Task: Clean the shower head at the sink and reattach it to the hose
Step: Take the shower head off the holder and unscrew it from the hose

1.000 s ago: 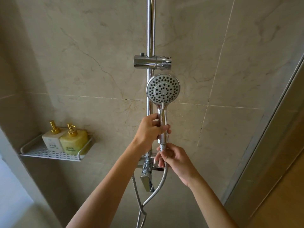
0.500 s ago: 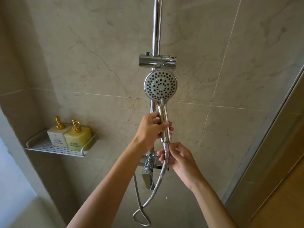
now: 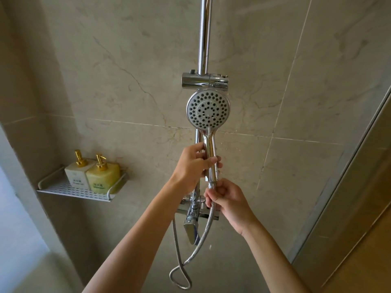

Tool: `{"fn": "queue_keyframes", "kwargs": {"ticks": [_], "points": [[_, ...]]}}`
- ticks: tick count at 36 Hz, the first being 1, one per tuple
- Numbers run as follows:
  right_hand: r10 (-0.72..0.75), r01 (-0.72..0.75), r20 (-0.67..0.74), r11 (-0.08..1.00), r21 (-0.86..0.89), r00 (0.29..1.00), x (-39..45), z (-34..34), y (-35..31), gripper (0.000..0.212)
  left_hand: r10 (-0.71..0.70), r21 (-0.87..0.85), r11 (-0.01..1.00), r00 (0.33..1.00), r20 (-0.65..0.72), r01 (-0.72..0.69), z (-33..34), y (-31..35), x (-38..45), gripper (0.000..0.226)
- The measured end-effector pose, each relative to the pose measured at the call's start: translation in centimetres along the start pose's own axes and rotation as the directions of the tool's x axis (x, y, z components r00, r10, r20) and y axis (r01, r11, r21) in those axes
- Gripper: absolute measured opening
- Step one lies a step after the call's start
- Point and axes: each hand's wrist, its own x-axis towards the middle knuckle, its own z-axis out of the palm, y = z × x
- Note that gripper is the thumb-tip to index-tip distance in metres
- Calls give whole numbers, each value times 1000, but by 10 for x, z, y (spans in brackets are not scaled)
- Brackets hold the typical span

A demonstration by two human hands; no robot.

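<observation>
One chrome riser rail point(image 3: 203, 39) runs up the marble wall, carrying a slider bracket point(image 3: 204, 81). Just below that bracket, in front of the rail, the shower head point(image 3: 208, 109) stands upright, nozzle face toward the camera. Left of the rail and lower, a white wire shelf point(image 3: 63, 188) holds two pump bottles point(image 3: 93, 176) side by side. The left hand point(image 3: 193, 166) is wrapped around the handle; the right hand point(image 3: 227, 200) pinches the hose point(image 3: 203, 235) nut at the handle's base, fingers closed. Below, the hose loops past the mixer valve point(image 3: 193, 216).
</observation>
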Motion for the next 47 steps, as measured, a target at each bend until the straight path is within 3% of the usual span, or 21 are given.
{"fn": "queue_keyframes", "kwargs": {"ticks": [4, 7, 11, 14, 18, 22, 25, 28, 34, 37, 41, 44, 47], "points": [[-130, 110, -192, 988, -111, 973, -2, 17, 10, 23, 2, 4, 1000, 1000, 1, -2, 0, 1, -3, 17], [-240, 167, -341, 959, -230, 909, -6, 25, 19, 21, 0, 8, 1000, 1000, 14, 0, 1, 2, -3, 19], [-358, 194, -413, 901, -388, 837, -8, 30, 25, 21, -8, 2, 1000, 1000, 14, 8, 3, 2, -3, 18], [-256, 186, -348, 957, -221, 902, -9, 28, 19, 22, -10, 3, 1000, 1000, 6, 10, 2, 1, -2, 16], [-56, 84, -126, 970, 227, 990, -8, 14, 13, 20, -19, -22, 1000, 1000, -2, 19, -2, 2, 0, 19], [9, -33, 86, 959, 282, 996, -3, 2, 12, 30, -32, -65, 997, 999, 18, 33, -2, 3, 0, 18], [44, -135, 284, 941, 310, 958, -1, -3, 10, 47, -44, -105, 993, 998, 41, 48, -1, 3, -1, 19], [25, -157, 377, 932, 325, 926, 0, -9, 10, 52, -56, -108, 992, 996, 68, 63, -1, 3, 0, 22], [35, -85, 165, 948, 307, 986, -1, -5, 11, 22, -54, -98, 993, 997, 57, 59, 1, 3, 3, 18], [-30, 34, -44, 996, 88, 999, -1, 1, 14, 19, -43, -74, 996, 998, 41, 45, 4, 2, 3, 17], [-194, 148, -254, 971, -190, 947, -1, 11, 21, 21, -23, -38, 999, 999, 23, 24, 8, 0, 4, 17], [-163, 138, -205, 982, -129, 965, -2, 10, 19, 26, -16, -22, 1000, 999, 27, 17, 9, 0, 4, 14], [-48, 45, 7, 974, 220, 999, -2, 3, 15, 28, -25, -20, 999, 999, 31, 25, 8, 1, 4, 16]]}}
